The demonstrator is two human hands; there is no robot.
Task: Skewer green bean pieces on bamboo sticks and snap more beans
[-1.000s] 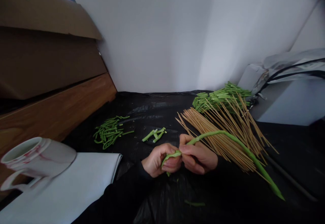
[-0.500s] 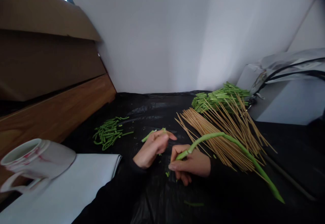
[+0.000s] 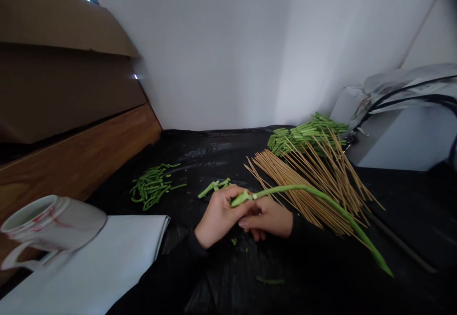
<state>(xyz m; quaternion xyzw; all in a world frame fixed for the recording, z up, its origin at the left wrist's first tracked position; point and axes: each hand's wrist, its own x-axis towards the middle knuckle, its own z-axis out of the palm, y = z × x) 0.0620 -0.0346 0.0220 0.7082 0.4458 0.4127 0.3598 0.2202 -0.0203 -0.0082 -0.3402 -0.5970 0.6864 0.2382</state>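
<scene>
Both of my hands meet at the near middle of the black plastic sheet (image 3: 314, 281). My left hand (image 3: 221, 215) pinches the cut end of a long green stalk (image 3: 314, 196). My right hand (image 3: 267, 217) grips the same stalk just behind it, fingers curled. The stalk arches to the right and its tip rests on the sheet at the lower right. A few short cut green pieces (image 3: 215, 187) lie just beyond my left hand. A fan of wooden skewers (image 3: 307, 182) lies behind my right hand.
A pile of thin green trimmings (image 3: 152, 189) sits to the left. A bundle of cut green stalks (image 3: 307, 134) lies at the back right. A white cup (image 3: 46, 227) stands on white paper (image 3: 107, 262) at the near left. A grey box (image 3: 403, 134) is at the right.
My left hand had reached forward toward the small cut pieces, then came back and now pinches the stalk's end again. The right hand kept hold of the stalk throughout.
</scene>
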